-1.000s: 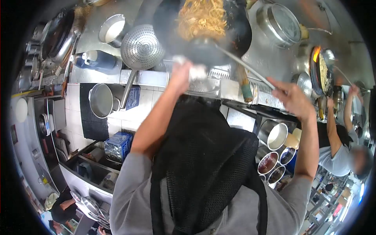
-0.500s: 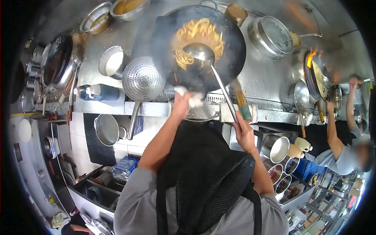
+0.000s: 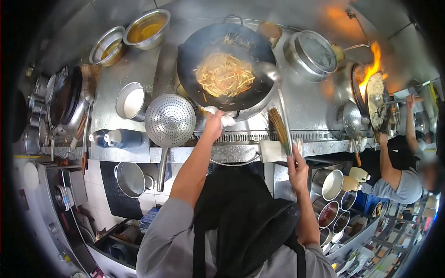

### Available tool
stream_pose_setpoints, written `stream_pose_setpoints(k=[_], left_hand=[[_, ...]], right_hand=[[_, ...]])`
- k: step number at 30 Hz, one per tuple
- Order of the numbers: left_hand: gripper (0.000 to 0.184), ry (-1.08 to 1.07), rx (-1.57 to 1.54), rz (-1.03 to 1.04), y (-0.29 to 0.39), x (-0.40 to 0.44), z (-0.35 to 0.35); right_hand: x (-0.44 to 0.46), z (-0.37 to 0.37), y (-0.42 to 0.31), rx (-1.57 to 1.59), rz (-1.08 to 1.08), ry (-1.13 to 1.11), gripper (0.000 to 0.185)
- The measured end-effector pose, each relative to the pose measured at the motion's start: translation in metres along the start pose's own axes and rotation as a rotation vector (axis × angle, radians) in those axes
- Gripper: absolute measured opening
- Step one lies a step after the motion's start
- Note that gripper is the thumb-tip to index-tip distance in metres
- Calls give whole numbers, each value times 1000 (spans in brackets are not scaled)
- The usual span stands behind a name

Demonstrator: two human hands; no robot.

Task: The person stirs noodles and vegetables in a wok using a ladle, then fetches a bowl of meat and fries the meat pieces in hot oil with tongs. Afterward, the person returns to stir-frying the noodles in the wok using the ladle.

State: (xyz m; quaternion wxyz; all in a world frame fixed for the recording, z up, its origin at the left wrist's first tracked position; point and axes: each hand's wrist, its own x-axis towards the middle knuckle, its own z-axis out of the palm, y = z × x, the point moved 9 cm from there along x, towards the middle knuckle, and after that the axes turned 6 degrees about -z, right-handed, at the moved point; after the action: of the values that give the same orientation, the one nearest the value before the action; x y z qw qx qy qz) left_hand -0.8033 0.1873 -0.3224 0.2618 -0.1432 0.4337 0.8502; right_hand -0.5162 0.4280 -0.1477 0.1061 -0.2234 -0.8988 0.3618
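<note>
My left hand (image 3: 213, 126) is closed around a white cloth (image 3: 227, 120) at the near rim of a black wok (image 3: 190, 69); the cloth covers the wok's near handle. Steaming noodles (image 3: 224, 75) lie in the wok, with a few strands stuck farther up its wall. In my right hand (image 3: 297, 170) is the long handle of a ladle (image 3: 270, 72), its bowl at the right side of the wok, apart from the noodles. Beside the ladle handle stands a bamboo wok brush (image 3: 279, 127).
A perforated strainer (image 3: 170, 120) and a white-filled pot (image 3: 131, 103) are on the left. Bowls of yellow liquid (image 3: 147, 30) stand behind. To the right, a co-worker (image 3: 394, 176) handles a flaming wok (image 3: 378, 102), past a metal pot (image 3: 311, 55).
The noodles have slid down toward the near part of the wok, which now tilts differently. The ladle has lifted off the noodles to the right. Flames at the co-worker's wok have grown.
</note>
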Motion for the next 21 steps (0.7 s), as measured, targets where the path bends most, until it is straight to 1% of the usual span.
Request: stream_pose_setpoints(k=[1, 2, 3, 4, 6, 8, 10, 11, 12, 13, 14, 15, 16, 17, 18, 19, 20, 21], left_hand=[[37, -14, 54, -53, -2, 0, 0], [37, -18, 62, -49, -1, -4, 0], [37, 26, 116, -107, 9, -25, 10], [37, 70, 168, -162, 12, -41, 15], [39, 36, 188, -150, 10, -47, 14], [39, -15, 161, -179, -1, -46, 12], [37, 31, 214, -155, 0, -48, 16], [35, 75, 214, -139, 2, -47, 16], [34, 121, 215, -123, 3, -46, 14], [32, 89, 186, -87, 4, -49, 17], [32, 106, 195, -88, -1, -51, 16], [31, 123, 142, -73, 0, -55, 16], [30, 139, 88, -60, -1, -63, 17], [27, 136, 89, -39, 1, -72, 22], [25, 120, 86, -8, 4, -74, 30], [25, 86, 77, 17, 3, -71, 34], [26, 51, 75, 37, 3, -69, 35], [26, 43, 93, 33, 2, -69, 33]], right_hand=[[-2, -4, 12, 5, 66, 44, 46], [-2, -6, 26, 13, 128, 89, 45], [5, -23, 18, -110, -258, 306, 46], [8, -27, 44, -166, -129, 236, 47], [14, -34, 85, -319, -6, 155, 48], [18, -32, 123, -352, -24, 166, 47], [27, -28, 149, -440, 22, 97, 45], [30, -24, 166, -411, 78, 69, 39], [38, -26, 171, -399, 64, 70, 39], [41, -31, 162, -405, -64, 134, 37], [35, -36, 154, -409, -184, 191, 34], [23, -52, 131, -256, -138, 260, 27], [0, -59, 124, -144, -148, 317, 21], [-32, -49, 141, -105, 24, 104, 19], [-74, -23, 153, 369, 311, -26, 21], [-108, 12, 163, 495, 467, -244, 23], [-136, 60, 181, 637, 601, -335, 27], [-154, 118, 229, 587, 504, -338, 39]])
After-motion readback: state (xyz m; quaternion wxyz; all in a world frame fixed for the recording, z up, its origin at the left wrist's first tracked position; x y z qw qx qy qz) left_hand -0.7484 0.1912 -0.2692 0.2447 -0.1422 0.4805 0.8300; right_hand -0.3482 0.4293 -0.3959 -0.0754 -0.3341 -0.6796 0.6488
